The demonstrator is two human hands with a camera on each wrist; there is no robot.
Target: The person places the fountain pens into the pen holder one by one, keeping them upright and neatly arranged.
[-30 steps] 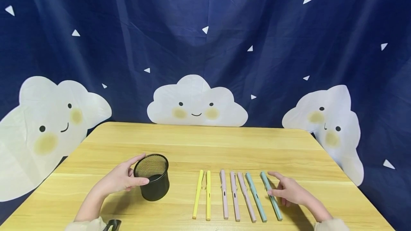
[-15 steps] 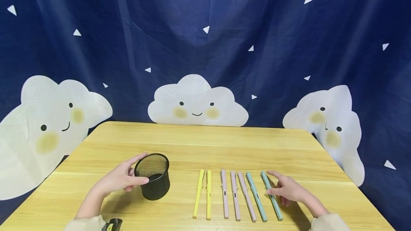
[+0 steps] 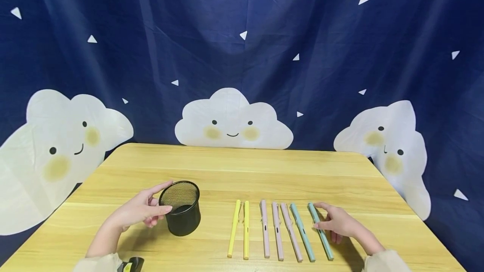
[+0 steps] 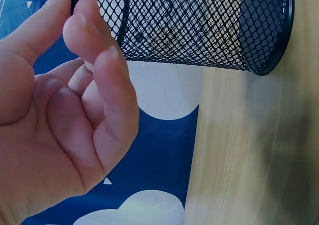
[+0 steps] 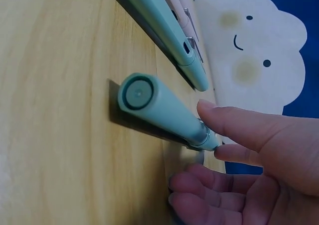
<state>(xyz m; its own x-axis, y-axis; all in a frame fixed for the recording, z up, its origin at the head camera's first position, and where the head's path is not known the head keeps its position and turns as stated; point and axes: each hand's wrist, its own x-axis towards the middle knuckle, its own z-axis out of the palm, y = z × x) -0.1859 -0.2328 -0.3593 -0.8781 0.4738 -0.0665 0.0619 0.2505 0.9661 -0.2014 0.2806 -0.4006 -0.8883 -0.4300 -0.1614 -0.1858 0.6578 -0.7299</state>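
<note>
In the head view, my left hand (image 3: pixel 138 213) is at the left side of a black mesh pen holder (image 3: pixel 184 223). Thumb and index finger touch its rim; the left wrist view has the remaining fingers loosely bent beside the mesh (image 4: pixel 184 31). My right hand (image 3: pixel 342 223) is over the rightmost teal pen (image 3: pixel 324 240), which lies flat on the table. Its thumb and index finger pinch the pen's cap end from two sides, as the right wrist view shows at the teal pen (image 5: pixel 169 110). The other right fingers curl below, apart from the pen.
Left of that pen lie another teal pen (image 3: pixel 303 234), several pale purple pens (image 3: pixel 277 234) and two yellow pens (image 3: pixel 246 234), roughly in a row on the wooden table (image 3: pixel 234 167). A small dark object (image 3: pixel 136 263) is by the left sleeve. A blue cloud-print curtain (image 3: pixel 211 53) hangs behind.
The left thumb has drawn back slightly on the pen holder's rim. The view has shifted a little. The right hand, the pens and the pen holder keep their places.
</note>
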